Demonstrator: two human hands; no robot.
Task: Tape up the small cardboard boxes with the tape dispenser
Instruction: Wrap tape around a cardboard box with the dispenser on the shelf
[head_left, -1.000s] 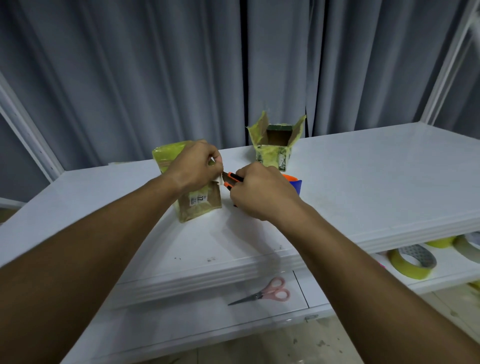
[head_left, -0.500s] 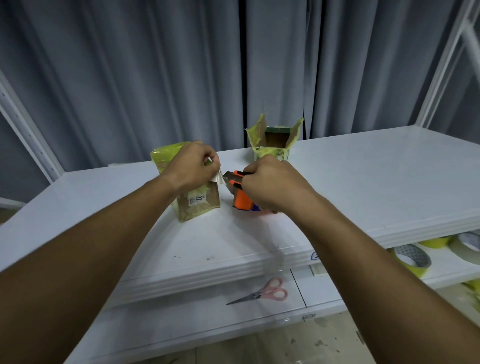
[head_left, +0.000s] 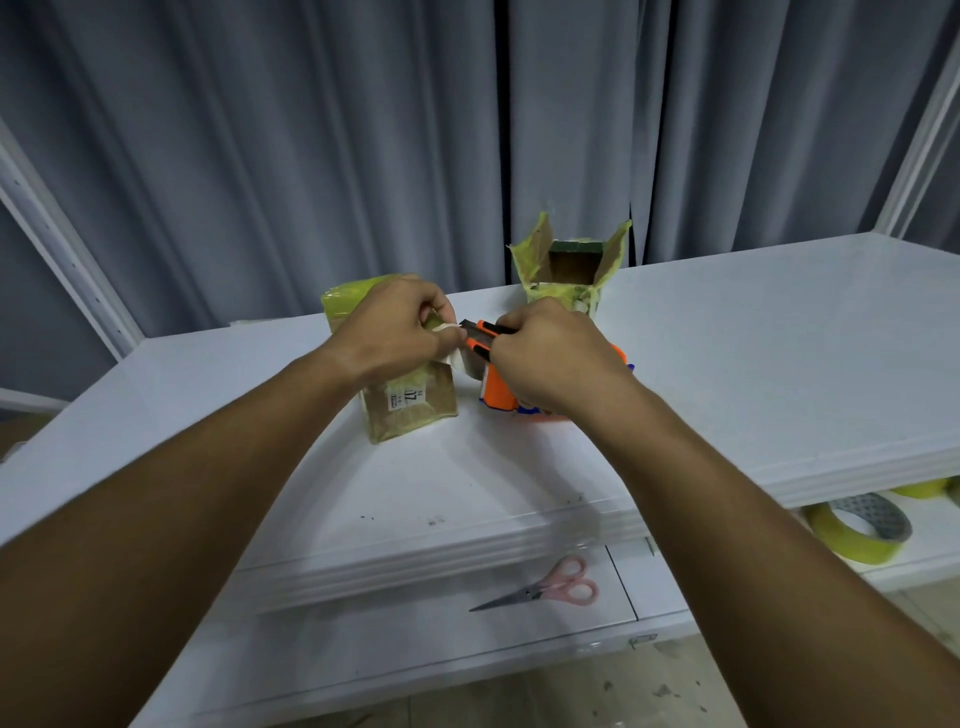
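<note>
A small cardboard box (head_left: 410, 402) wrapped in yellow-green tape stands on the white tabletop (head_left: 727, 364). My left hand (head_left: 397, 330) rests on its top and pinches the free end of a clear tape strip. My right hand (head_left: 550, 353) grips the orange tape dispenser (head_left: 496, 387), which stands just right of that box with its cutter end against the tape. A second box (head_left: 569, 275) with its flaps up stands open behind the dispenser.
Pink-handled scissors (head_left: 545, 592) lie on a lower shelf below the table's front edge. A roll of yellow tape (head_left: 857, 527) and more rolls lie on the lower shelf at right. Grey curtains hang behind the table.
My right hand has tipped the dispenser more upright beside the box, so its orange body shows. A short strip of tape now spans from my left fingers to the cutter.
</note>
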